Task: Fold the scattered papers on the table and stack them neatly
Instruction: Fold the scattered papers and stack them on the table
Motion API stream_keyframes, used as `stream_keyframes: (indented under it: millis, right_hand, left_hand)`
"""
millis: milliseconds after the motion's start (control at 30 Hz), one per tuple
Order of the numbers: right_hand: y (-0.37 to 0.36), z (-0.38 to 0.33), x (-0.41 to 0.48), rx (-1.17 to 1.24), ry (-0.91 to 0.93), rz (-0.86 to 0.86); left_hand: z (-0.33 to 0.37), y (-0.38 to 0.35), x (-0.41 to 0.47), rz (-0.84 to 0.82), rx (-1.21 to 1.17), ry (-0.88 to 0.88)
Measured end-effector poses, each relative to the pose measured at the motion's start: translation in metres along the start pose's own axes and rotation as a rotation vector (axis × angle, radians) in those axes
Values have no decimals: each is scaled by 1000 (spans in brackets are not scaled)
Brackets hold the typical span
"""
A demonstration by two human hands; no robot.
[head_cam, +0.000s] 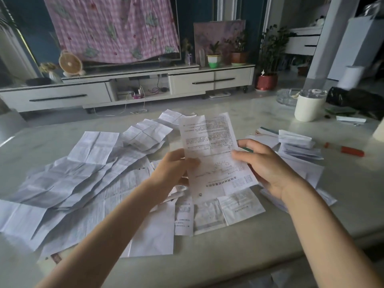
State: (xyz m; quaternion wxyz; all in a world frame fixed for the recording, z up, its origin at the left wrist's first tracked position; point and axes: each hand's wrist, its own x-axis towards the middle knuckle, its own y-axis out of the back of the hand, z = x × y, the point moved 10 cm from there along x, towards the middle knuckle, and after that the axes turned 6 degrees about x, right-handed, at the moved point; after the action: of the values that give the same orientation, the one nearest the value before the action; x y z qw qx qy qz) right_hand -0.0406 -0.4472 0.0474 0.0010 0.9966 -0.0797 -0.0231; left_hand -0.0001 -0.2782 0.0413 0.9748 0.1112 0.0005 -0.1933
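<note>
Across the left half of the bench (228,256) lie the loose papers (68,183), unfolded and creased, overlapping one another in a wide heap that reaches the near edge. Just right of the heap the left hand (174,171) is raised, its grip clamped on the left edge of one sheet (209,146), with the thumb on the printed face and the fingers behind. The sheet is held off the bench, near upright and tilted away, above more papers lying flat under it. It shows fold lines, and its print is upside down to the wearer. The right hand (264,165) pinches the sheet's right edge, its grip also closed on it, thumb in front. Further right a stack (297,144) of folded papers rests on the bench. Beyond it stands a white cup (308,107), and a red pen (351,151) lies to the stack's right.
</note>
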Motion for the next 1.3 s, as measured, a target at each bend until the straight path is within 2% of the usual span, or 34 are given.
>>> stream_keyframes:
  millis: [133,233,333,400,567,633,733,800,867,967,1100,1300]
  right_hand:
    - [-9,6,0,77,-34,-52]
    - [-9,8,0,88,-21,-27]
    - [-4,6,3,66,41,42]
    - [-6,2,4,4,99,62]
    - [-16,-5,6,-81,133,30]
    - [-17,-9,8,-80,143,49]
    - [-41,-2,8,-239,78,-134]
    - [-56,10,7,-310,-2,-242]
    - [-53,14,12,-227,-27,-168]
    - [-39,14,19,-64,-41,2]
    - [-55,11,18,56,-50,-32]
    - [-57,15,18,103,-45,36]
  left_hand:
    - [-3,0,-4,-58,-110,17]
    - [-16,2,-1,-35,-322,97]
    - [-24,-14,-4,-169,-498,165]
    - [-26,-22,-8,-229,-441,117]
    - [-32,-1,-3,-86,-180,-12]
    - [-29,3,-4,-127,-139,-50]
    - [-21,-2,-10,-227,-50,-116]
    - [-18,3,-9,-189,-22,-131]
    - [-19,13,-7,-109,-63,-106]
    - [-30,15,-7,-91,-225,-7]
    - [-51,20,-9,2,-297,119]
    - [-52,30,-13,80,-284,102]
